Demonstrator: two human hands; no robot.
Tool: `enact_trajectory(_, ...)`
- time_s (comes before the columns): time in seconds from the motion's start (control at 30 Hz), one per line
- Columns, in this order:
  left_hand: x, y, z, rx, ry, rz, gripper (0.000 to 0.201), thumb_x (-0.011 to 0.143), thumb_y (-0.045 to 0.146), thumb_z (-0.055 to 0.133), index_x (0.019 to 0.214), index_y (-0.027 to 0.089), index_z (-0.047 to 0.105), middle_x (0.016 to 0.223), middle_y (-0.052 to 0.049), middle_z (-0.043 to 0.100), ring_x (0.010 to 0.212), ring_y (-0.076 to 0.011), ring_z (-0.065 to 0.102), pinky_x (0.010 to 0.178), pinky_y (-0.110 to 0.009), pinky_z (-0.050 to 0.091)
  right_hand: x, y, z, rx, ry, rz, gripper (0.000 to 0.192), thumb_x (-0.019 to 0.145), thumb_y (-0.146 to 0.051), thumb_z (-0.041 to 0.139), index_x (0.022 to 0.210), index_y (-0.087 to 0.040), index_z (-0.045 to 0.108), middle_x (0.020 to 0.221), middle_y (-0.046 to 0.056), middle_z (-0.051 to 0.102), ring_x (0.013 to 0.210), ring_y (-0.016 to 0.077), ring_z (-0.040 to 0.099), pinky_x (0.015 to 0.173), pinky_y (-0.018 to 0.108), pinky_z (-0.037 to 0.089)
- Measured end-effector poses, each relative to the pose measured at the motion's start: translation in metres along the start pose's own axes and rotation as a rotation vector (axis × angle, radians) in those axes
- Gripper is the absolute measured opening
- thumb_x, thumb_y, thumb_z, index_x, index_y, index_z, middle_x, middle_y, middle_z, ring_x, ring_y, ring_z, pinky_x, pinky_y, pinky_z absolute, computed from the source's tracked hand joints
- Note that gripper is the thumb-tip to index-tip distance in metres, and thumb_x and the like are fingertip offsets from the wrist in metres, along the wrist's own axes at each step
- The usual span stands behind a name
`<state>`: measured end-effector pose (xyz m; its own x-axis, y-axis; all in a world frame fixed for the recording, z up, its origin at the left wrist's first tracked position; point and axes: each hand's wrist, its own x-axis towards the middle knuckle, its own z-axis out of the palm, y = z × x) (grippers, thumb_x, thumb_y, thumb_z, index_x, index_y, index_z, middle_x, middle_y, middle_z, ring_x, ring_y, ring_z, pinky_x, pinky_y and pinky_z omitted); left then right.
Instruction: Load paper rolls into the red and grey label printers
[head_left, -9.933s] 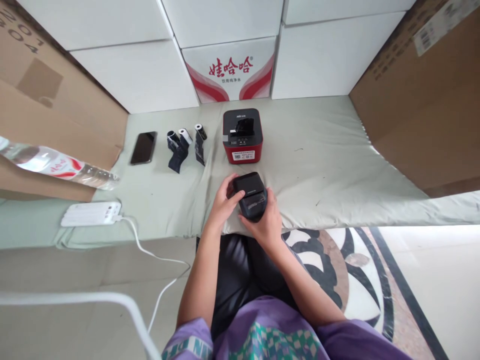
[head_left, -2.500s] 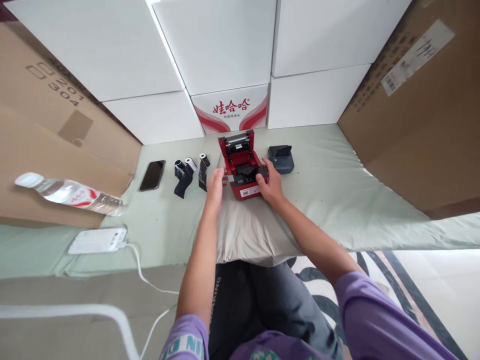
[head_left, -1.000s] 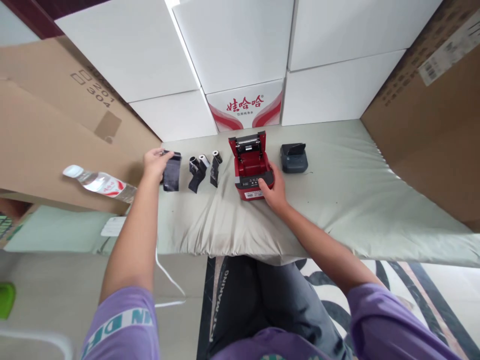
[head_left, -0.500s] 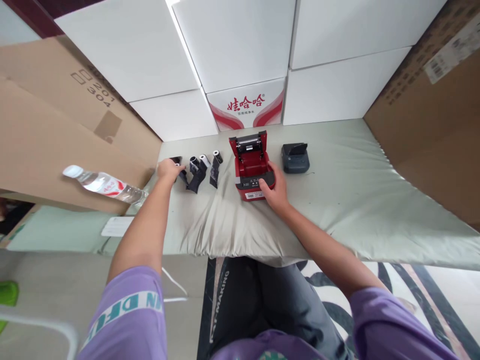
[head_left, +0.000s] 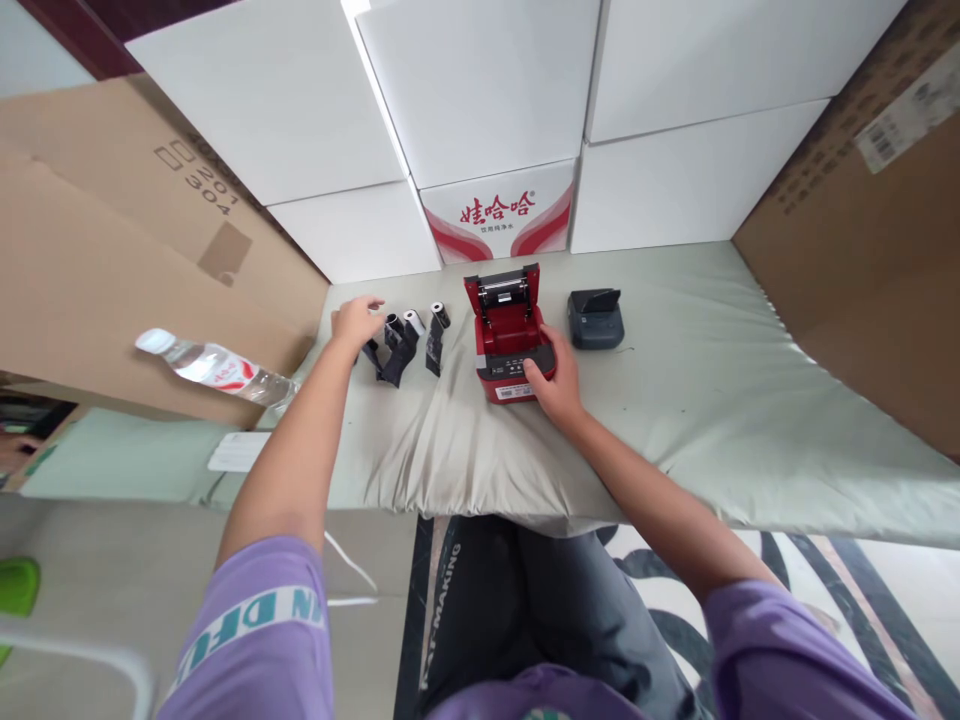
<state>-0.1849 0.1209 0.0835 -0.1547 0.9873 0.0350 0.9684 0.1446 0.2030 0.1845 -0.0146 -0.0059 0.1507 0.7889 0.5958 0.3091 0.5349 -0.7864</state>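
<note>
Printer (head_left: 513, 336) red, panel (head_left: 501, 366) black; paper strips (head_left: 400, 358) black; cloth (head_left: 712, 385) pale green; sleeve (head_left: 277, 562) purple, band (head_left: 283, 604) white, teal-lettered

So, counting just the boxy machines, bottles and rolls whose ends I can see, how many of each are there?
Boxy machines: 2, a red machine and a dark machine
Bottles: 1 plastic bottle
Rolls with ends showing: 3, the left roll, middle roll and right roll
Total: 6

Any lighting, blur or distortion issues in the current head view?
Head view throughout: soft light, faint sheen on the cloth; wide-angle stretch toward the edges; the white tube at lower left blurred; the red printer fairly clear, its label too small to read.
</note>
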Motion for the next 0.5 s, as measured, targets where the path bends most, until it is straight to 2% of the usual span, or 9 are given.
enact_trajectory(0.13,0.006,0.003,0.011,0.084,-0.112,0.018,0.057,0.079,0.032,0.071,0.135,0.029,0.068,0.139,-0.010,0.070,0.133,-0.0354,0.062,0.106,-0.046,0.045,0.000,0.000,0.000,-0.002,0.009,-0.015,0.054,0.090,-0.044,0.064,0.139,-0.025,0.055,0.140,0.014,0.063,0.129,0.0341,0.060,0.115,0.060,0.047)
enact_trajectory(0.23,0.004,0.000,0.017,0.066,-0.070,0.004,0.052,0.080,0.034,0.071,0.131,0.028,0.070,0.134,-0.011,0.072,0.127,-0.0338,0.066,0.100,-0.042,0.048,0.000,-0.001,-0.001,0.001,-0.001,-0.011,0.054,0.090,-0.044,0.064,0.140,-0.025,0.055,0.140,0.014,0.063,0.129,0.0341,0.060,0.114,0.060,0.047)
enact_trajectory(0.33,0.001,-0.001,0.018,0.057,-0.057,-0.021,0.050,0.080,0.035,0.070,0.130,0.028,0.071,0.132,-0.010,0.073,0.124,-0.0325,0.067,0.101,-0.041,0.047,0.001,-0.001,-0.001,-0.002,0.000,-0.001,0.054,0.090,-0.046,0.064,0.139,-0.026,0.054,0.139,0.014,0.063,0.129,0.0342,0.060,0.114,0.060,0.047)
enact_trajectory(0.43,-0.002,0.002,0.015,0.059,-0.049,-0.025,0.058,0.080,0.036,0.071,0.137,0.029,0.068,0.138,-0.010,0.070,0.130,-0.0354,0.062,0.108,-0.046,0.043,0.001,-0.001,0.000,-0.002,0.005,-0.005,0.053,0.090,-0.047,0.064,0.138,-0.025,0.055,0.138,0.014,0.063,0.128,0.0340,0.060,0.114,0.059,0.047)
enact_trajectory(0.5,-0.002,0.011,0.013,0.031,0.000,0.001,0.065,0.081,0.039,0.070,0.145,0.030,0.062,0.144,-0.010,0.067,0.137,-0.0375,0.056,0.113,-0.050,0.038,0.001,0.000,0.000,-0.004,0.006,-0.011,0.053,0.091,-0.048,0.064,0.138,-0.026,0.055,0.137,0.014,0.063,0.128,0.0336,0.060,0.115,0.059,0.047)
